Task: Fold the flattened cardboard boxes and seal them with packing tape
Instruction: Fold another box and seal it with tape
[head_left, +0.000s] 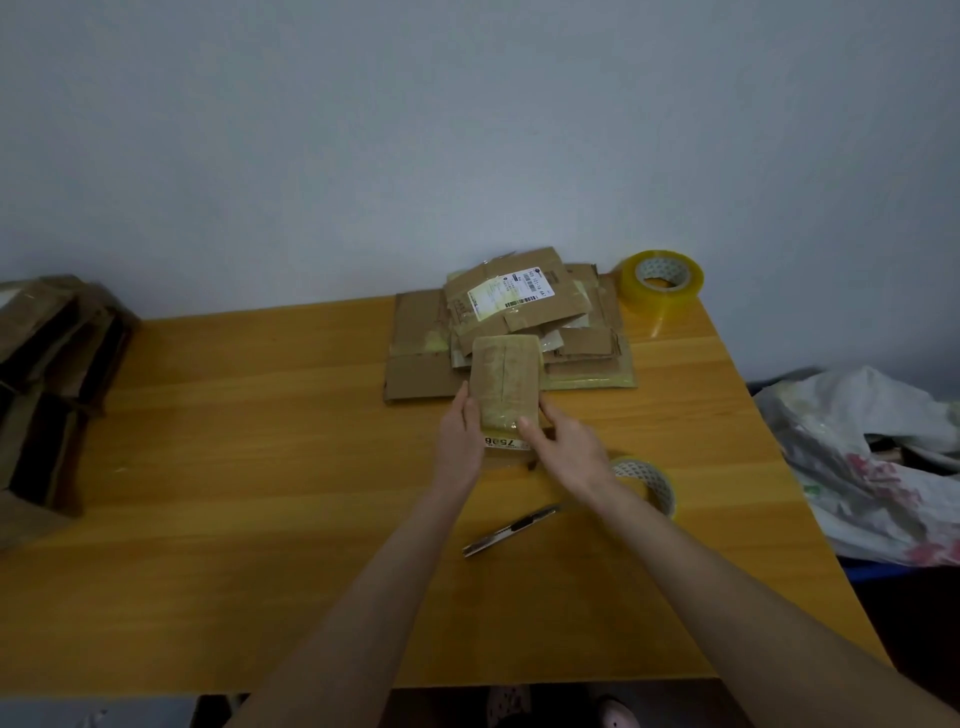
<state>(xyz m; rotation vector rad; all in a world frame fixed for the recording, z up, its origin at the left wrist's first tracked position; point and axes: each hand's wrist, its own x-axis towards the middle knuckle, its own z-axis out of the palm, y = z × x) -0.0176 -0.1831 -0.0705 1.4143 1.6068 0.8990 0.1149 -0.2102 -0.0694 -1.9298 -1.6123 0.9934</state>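
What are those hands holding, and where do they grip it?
A small taped cardboard box: the left hand holds its left edge, the right hand its near right corner.

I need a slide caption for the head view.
Left hand and right hand hold a small taped box at the table, beside flattened boxes and a tape roll.
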